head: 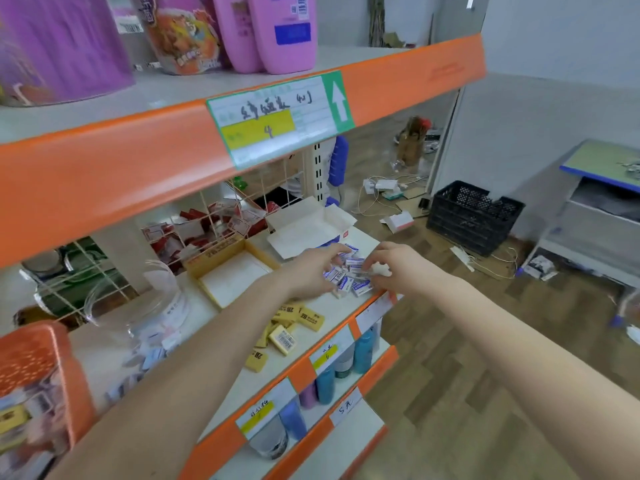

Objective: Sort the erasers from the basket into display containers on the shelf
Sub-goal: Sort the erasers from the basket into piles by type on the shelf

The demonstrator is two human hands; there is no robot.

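A heap of small blue-and-white erasers [348, 275] lies on the shelf [311, 327] near its front edge, just in front of an open white box [304, 230] at 12 o'clock. Both hands are gathering it: the left hand [311, 271] lies over its 9 o'clock side, fingers [334, 252] loosely curled on the erasers; the right hand [391, 266] pinches one white eraser [381, 270]. Yellow erasers [294, 323] lie loose at 7 o'clock, beside an empty yellow tray [232, 271]. Next, I'd judge, comes lifting this heap into the white box.
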